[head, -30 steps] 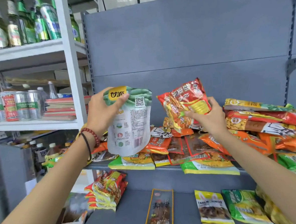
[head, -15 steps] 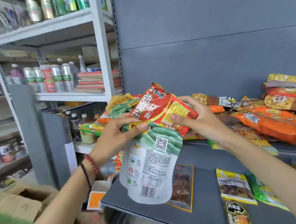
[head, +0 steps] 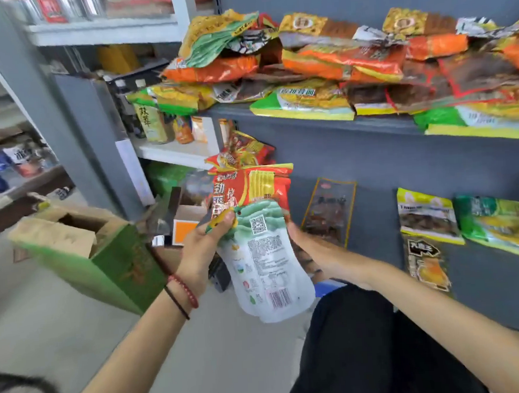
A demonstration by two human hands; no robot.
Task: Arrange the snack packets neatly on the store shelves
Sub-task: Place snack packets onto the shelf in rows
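My left hand (head: 201, 251) pinches the top seam of the glossy white-and-green plastic pouch (head: 265, 265), with the red-and-yellow foil packet (head: 251, 187) tucked behind it. Both seem light, limp and slippery, so I judge the seams grip best. My right hand (head: 316, 253) sits just beyond them; I cannot tell its grasp.

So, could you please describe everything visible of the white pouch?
The white pouch is glossy plastic, its back facing the camera: a green wavy band on top, a QR code, fine print and a barcode near the bottom. It hangs top up, slightly tilted. The left hand pinches its top left corner; the right hand meets its right edge, fingers hidden. A red packet lies directly behind it.
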